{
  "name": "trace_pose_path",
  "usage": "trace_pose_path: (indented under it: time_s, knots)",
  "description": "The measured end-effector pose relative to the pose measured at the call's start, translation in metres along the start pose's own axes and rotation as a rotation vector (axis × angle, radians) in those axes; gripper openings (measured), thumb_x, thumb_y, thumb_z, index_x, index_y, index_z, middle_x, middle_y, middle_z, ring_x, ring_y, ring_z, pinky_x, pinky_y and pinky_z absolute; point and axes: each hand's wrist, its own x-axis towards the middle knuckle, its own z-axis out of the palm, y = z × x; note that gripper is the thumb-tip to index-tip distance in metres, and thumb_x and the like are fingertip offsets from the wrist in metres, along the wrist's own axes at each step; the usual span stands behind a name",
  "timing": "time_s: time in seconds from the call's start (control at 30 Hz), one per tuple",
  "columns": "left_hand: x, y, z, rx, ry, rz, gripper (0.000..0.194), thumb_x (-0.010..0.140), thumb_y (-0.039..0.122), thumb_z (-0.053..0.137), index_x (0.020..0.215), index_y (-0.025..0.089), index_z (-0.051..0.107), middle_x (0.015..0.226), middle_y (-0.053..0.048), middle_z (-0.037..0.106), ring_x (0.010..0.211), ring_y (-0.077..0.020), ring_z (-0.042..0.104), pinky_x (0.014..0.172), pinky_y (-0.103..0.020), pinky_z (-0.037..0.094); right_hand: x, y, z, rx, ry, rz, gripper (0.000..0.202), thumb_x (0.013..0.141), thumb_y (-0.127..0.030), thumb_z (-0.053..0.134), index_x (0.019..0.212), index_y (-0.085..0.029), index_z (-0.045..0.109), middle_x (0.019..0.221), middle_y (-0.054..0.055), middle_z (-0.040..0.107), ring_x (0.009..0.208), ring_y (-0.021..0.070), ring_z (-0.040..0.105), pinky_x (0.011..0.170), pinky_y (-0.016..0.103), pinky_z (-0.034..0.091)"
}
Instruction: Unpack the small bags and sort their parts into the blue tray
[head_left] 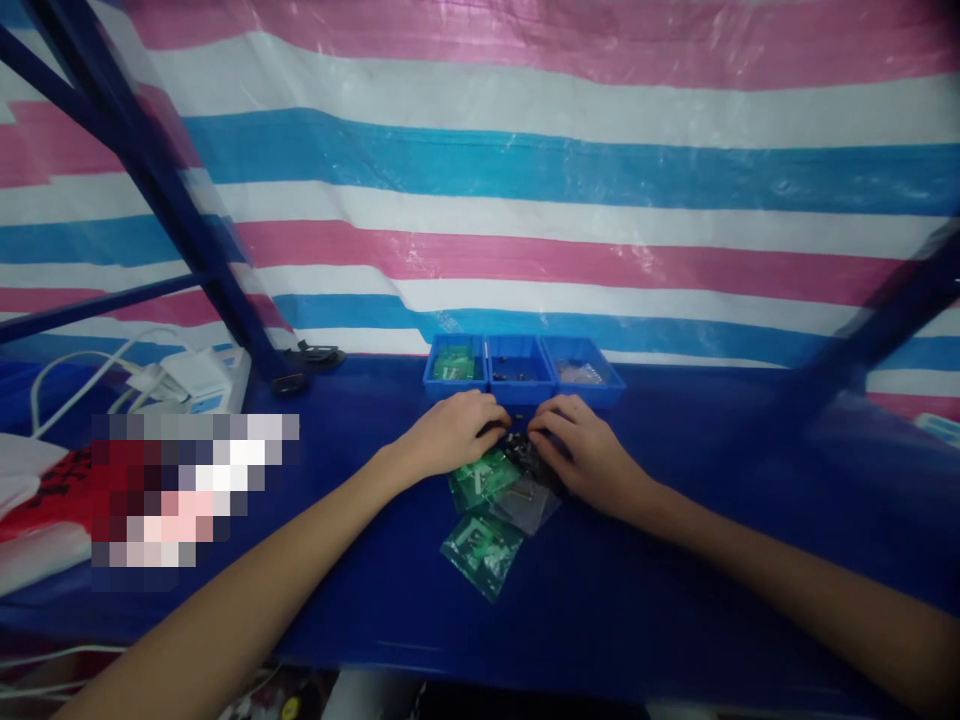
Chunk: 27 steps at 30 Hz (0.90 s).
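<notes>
- On a blue table (637, 620), left hand (457, 432) and right hand (596, 455) curled inward; any grip was unclear.
- Beyond stood three blue bins (454, 386).
- Nearer lay green packets (484, 555).
- Between the hands lay small dark parts (517, 442); a careless sweep risked scattering them.

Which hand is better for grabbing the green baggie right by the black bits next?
Probably the left hand: it's just beside that green baggie's top edge. The right hand is over on the other side of the black bits.
</notes>
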Motion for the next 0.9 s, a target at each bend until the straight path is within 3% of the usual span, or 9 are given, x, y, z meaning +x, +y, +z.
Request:
trace_pose_path:
  time_s: [0.33, 0.5, 0.67, 0.9]
  knots:
    - [0.002, 0.001, -0.004, -0.107, 0.047, -0.012, 0.013, 0.094, 0.019, 0.054, 0.097, 0.019, 0.067, 0.091, -0.002, 0.069, 0.085, -0.016, 0.064, 0.077, -0.032, 0.05, -0.001, -0.011, 0.0, 0.137, 0.027, 0.119, 0.012, 0.097, -0.02, 0.05, 0.095, -0.022, 0.062, 0.095, 0.006, 0.066, 0.09, 0.0227, 0.057, 0.078, 0.037, 0.046]
    - [0.004, 0.008, -0.002, -0.427, 0.122, -0.104, 0.013, 0.095, 0.028, 0.055, 0.098, 0.021, 0.065, 0.087, -0.001, 0.07, 0.081, -0.014, 0.067, 0.073, -0.029, 0.052, -0.002, -0.006, 0.002, 0.173, 0.081, 0.145, 0.013, 0.093, -0.017, 0.056, 0.102, -0.023, 0.063, 0.097, 0.005, 0.069, 0.091, 0.0223, 0.06, 0.078, 0.036, 0.048]
    - [0.006, 0.016, 0.001, -0.658, 0.081, -0.155, 0.011, 0.094, 0.029, 0.058, 0.096, 0.02, 0.064, 0.083, -0.001, 0.07, 0.079, -0.0144, 0.067, 0.07, -0.029, 0.053, -0.002, -0.005, 0.0, 0.232, 0.11, 0.209, 0.009, 0.089, -0.02, 0.066, 0.097, -0.023, 0.065, 0.091, 0.003, 0.07, 0.086, 0.0207, 0.062, 0.075, 0.034, 0.048]
    - [0.008, 0.025, -0.003, -0.668, 0.119, -0.178, 0.007, 0.093, 0.024, 0.058, 0.097, 0.019, 0.061, 0.084, -0.001, 0.07, 0.078, -0.0137, 0.066, 0.07, -0.028, 0.051, -0.002, -0.009, -0.003, 0.235, 0.106, 0.202, 0.005, 0.093, -0.024, 0.061, 0.09, -0.023, 0.064, 0.083, 0.002, 0.067, 0.077, 0.0191, 0.061, 0.067, 0.032, 0.044]
